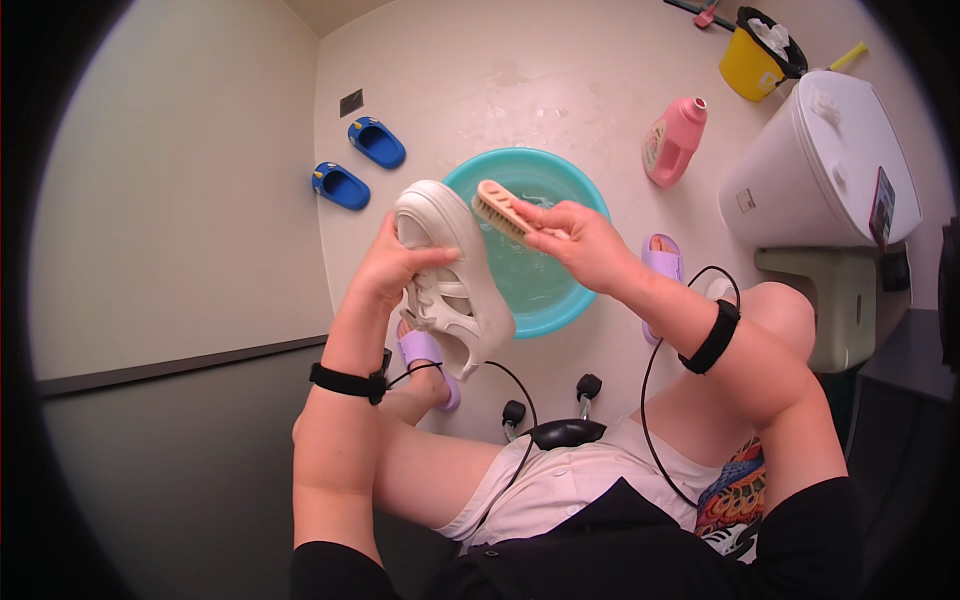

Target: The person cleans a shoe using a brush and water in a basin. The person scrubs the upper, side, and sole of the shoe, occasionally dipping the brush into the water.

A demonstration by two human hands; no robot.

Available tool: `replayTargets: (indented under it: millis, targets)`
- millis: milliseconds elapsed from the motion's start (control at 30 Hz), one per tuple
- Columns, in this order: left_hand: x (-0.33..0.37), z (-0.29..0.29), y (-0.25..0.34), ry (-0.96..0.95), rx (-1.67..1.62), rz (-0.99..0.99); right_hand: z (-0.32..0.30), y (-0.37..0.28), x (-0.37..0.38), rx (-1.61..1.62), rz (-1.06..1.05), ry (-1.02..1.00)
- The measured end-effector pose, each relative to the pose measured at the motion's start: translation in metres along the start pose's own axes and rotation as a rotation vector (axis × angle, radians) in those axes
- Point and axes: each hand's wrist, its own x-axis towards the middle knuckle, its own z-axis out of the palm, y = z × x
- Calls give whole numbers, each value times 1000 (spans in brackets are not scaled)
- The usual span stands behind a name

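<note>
My left hand (393,262) grips a white chunky-soled shoe (480,290), its thumb across the side and its fingers hidden behind. The shoe is held up, toe pointing away from me, overlapping the left rim of a turquoise basin (585,190). In my right hand (580,243) is a beige scrubbing brush (495,205), pinched between thumb and fingers. Its dark bristles face down and left, close to the shoe's side; whether they touch it I cannot tell. Under the brush, greenish water (530,275) with some foam lies in the basin.
Blue slippers (377,143) lie at the far left near a floor drain (351,103). A pink bottle without a cap (675,142) stands right of the basin. Farther right are a white lidded bin (790,165), a phone (882,205) on its edge and a yellow bucket (752,62). Cables run from my arm straps.
</note>
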Motion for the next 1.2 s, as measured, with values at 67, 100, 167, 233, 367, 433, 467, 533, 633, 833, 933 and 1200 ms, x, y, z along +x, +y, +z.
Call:
replayTargets:
  millis: [67, 100, 167, 233, 367, 433, 467, 533, 633, 833, 933, 1200]
  targets:
    - [1, 5, -2, -20, -4, -4, 0, -9, 10, 82, -9, 21]
    - [1, 7, -3, -21, -3, -5, 1, -14, 14, 163, -20, 39]
    - [0, 12, -5, -52, 24, 30, 10, -12, 18, 163, -34, 38]
    - [1, 11, -3, -60, -28, 30, 13, -8, 16, 161, -50, 35]
    - [1, -2, 0, -33, -147, 2, 16, 3, -2, 78, -17, -18]
    - [4, -10, 2, -3, -168, -3, 13, 8, -11, 68, -9, -46]
    - [5, -14, 1, 26, -188, -9, 10, 9, -17, -11, 43, -108]
    - [4, -22, 0, 36, -207, -6, 8, 13, -22, -89, 95, -170]
    - [4, -23, 3, 51, -181, -1, 5, 16, -21, -164, 64, -183]
    - [8, -13, 2, 14, -207, -25, 10, -6, 1, 87, -34, 0]
    - [7, -8, -1, -2, -191, 7, 16, -9, 1, 112, -70, 3]
    - [9, -30, -10, 87, -334, -15, 7, 5, -19, -135, -7, -180]
